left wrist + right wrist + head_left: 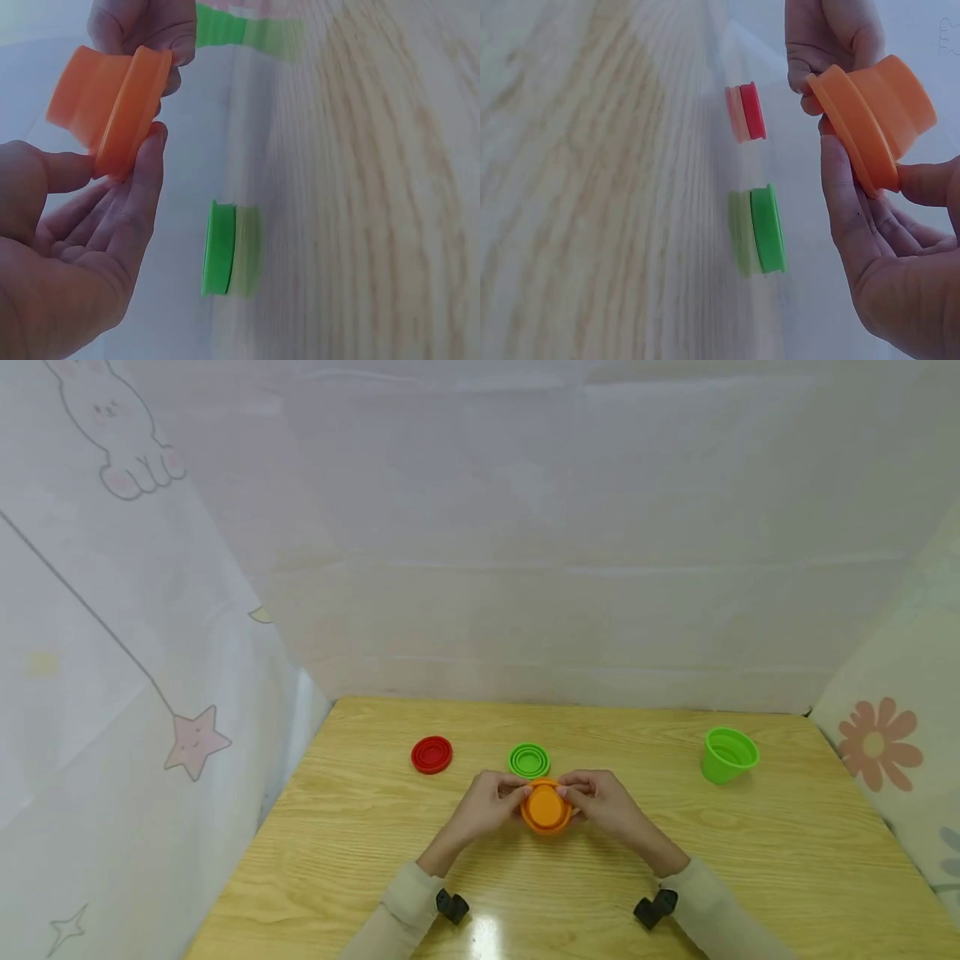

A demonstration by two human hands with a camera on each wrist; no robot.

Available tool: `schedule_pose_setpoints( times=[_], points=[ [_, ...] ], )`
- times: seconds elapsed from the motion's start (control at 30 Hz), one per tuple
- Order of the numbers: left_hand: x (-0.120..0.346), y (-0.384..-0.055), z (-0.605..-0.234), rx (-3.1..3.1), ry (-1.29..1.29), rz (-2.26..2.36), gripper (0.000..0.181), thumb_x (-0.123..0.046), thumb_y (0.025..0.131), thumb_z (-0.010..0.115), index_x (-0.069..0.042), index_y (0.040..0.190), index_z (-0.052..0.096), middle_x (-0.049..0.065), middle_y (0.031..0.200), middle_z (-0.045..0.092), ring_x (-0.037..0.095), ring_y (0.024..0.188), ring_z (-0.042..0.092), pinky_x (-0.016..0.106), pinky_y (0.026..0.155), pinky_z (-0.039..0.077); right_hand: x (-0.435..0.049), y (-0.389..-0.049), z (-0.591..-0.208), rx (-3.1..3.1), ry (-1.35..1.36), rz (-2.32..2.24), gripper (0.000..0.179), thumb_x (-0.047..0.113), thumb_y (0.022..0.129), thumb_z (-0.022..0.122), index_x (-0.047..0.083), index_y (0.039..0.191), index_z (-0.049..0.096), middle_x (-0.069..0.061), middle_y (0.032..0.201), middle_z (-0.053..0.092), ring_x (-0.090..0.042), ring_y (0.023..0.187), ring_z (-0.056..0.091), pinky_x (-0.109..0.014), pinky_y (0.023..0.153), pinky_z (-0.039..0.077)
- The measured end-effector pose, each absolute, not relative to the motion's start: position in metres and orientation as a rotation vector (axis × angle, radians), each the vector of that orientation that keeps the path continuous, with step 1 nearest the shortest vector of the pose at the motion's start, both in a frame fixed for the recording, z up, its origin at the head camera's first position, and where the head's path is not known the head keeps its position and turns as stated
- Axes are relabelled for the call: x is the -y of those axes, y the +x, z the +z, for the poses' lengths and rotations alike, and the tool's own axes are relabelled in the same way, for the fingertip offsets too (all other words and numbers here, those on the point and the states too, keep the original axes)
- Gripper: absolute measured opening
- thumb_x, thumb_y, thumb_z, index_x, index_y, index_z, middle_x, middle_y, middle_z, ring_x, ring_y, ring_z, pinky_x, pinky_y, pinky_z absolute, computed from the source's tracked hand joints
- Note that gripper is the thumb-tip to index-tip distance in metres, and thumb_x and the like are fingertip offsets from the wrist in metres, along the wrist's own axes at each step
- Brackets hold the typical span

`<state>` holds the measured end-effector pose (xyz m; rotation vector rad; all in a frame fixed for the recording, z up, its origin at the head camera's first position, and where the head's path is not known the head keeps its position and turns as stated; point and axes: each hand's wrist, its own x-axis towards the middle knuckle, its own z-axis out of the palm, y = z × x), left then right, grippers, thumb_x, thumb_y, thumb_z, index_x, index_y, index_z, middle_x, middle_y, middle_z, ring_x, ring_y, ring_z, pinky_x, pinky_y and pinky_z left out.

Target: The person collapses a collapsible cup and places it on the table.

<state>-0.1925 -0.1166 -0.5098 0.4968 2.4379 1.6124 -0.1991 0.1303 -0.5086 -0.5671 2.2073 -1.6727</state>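
An orange collapsible cup [546, 807] is held above the table between both hands, its base turned up toward the head camera. In the left wrist view its narrower base section stands out from the wide rim, so it is partly unfolded. My left hand [491, 803] pinches the rim on the left, thumb on the base side and fingers beneath. On the opposite side my right hand [606, 806] grips the rim the same way. Just beyond the hands, a flattened green collapsible cup [529, 761] lies on the table.
Farther left lies a flattened red collapsible cup [432, 754]. Toward the back right stands an unfolded green cup [726, 756], its mouth upward. The wooden table [360, 852] meets pale fabric hangings [570, 568] at its back and sides.
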Motion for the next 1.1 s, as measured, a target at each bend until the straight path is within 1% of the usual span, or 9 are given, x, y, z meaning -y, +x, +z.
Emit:
schedule_pose_setpoints(
  times=[0.17,0.33,0.47,0.6,0.73,0.83,0.97,1.1],
  points=[
    [0.117,-0.194,-0.513,-2.275,0.418,1.752,0.029,-0.021,0.108,0.062,0.0,0.123,0.076,0.019,0.115,0.078,0.013,0.092,0.076,0.04,0.082,0.068,-0.132,-0.201,-0.511,-2.108,-0.502,-1.749,0.043,0.026,0.109,0.06,-0.008,0.136,0.062,-0.025,0.125,0.073,-0.016,0.093,0.076,-0.046,0.08,0.068],
    [0.118,-0.193,-0.517,-2.079,0.342,1.884,0.035,-0.027,0.107,0.063,0.001,0.126,0.073,0.017,0.117,0.078,0.01,0.093,0.075,0.039,0.088,0.067,-0.133,-0.203,-0.512,-2.094,-0.455,-1.784,0.046,0.032,0.108,0.062,-0.005,0.135,0.064,-0.02,0.124,0.074,-0.016,0.094,0.075,-0.043,0.08,0.068],
    [0.119,-0.194,-0.517,-2.01,0.312,1.932,0.038,-0.03,0.106,0.064,0.001,0.128,0.072,0.015,0.117,0.079,0.011,0.096,0.076,0.039,0.091,0.067,-0.134,-0.204,-0.513,-2.045,-0.423,-1.82,0.048,0.034,0.106,0.065,-0.004,0.135,0.065,-0.014,0.121,0.076,-0.016,0.095,0.076,-0.045,0.083,0.068],
    [0.12,-0.194,-0.515,-2.009,0.316,1.935,0.042,-0.031,0.106,0.065,0.003,0.13,0.07,0.018,0.119,0.078,0.016,0.096,0.078,0.048,0.094,0.065,-0.135,-0.207,-0.515,-1.996,-0.444,-1.841,0.048,0.031,0.105,0.066,-0.005,0.137,0.062,-0.009,0.121,0.076,-0.016,0.098,0.076,-0.048,0.087,0.067],
    [0.121,-0.193,-0.513,-2.003,0.297,1.911,0.044,-0.029,0.104,0.069,0.004,0.132,0.067,0.021,0.122,0.076,0.019,0.098,0.078,0.051,0.097,0.064,-0.136,-0.208,-0.515,-1.969,-0.453,-1.851,0.047,0.027,0.104,0.069,-0.006,0.136,0.062,-0.005,0.119,0.077,-0.017,0.098,0.077,-0.045,0.086,0.068],
    [0.121,-0.193,-0.511,-2.016,0.287,1.892,0.043,-0.027,0.103,0.071,0.005,0.131,0.068,0.022,0.122,0.076,0.018,0.094,0.078,0.052,0.097,0.064,-0.137,-0.208,-0.515,-1.956,-0.457,-1.856,0.047,0.025,0.103,0.07,-0.008,0.136,0.061,-0.003,0.116,0.077,-0.016,0.096,0.077,-0.042,0.085,0.068],
    [0.12,-0.191,-0.508,-2.048,0.289,1.866,0.041,-0.028,0.102,0.071,0.005,0.128,0.07,0.02,0.119,0.077,0.014,0.089,0.076,0.055,0.096,0.064,-0.137,-0.207,-0.513,-1.969,-0.485,-1.84,0.045,0.017,0.101,0.071,-0.011,0.134,0.06,-0.004,0.109,0.074,-0.015,0.092,0.076,-0.042,0.083,0.068],
    [0.119,-0.19,-0.505,-2.052,0.306,1.843,0.04,-0.028,0.103,0.07,0.003,0.128,0.071,0.02,0.12,0.076,0.014,0.088,0.076,0.058,0.096,0.063,-0.138,-0.205,-0.511,-2.027,-0.542,-1.803,0.042,0.012,0.1,0.071,-0.014,0.132,0.06,-0.006,0.103,0.073,-0.013,0.087,0.075,-0.044,0.08,0.068]
  ],
)
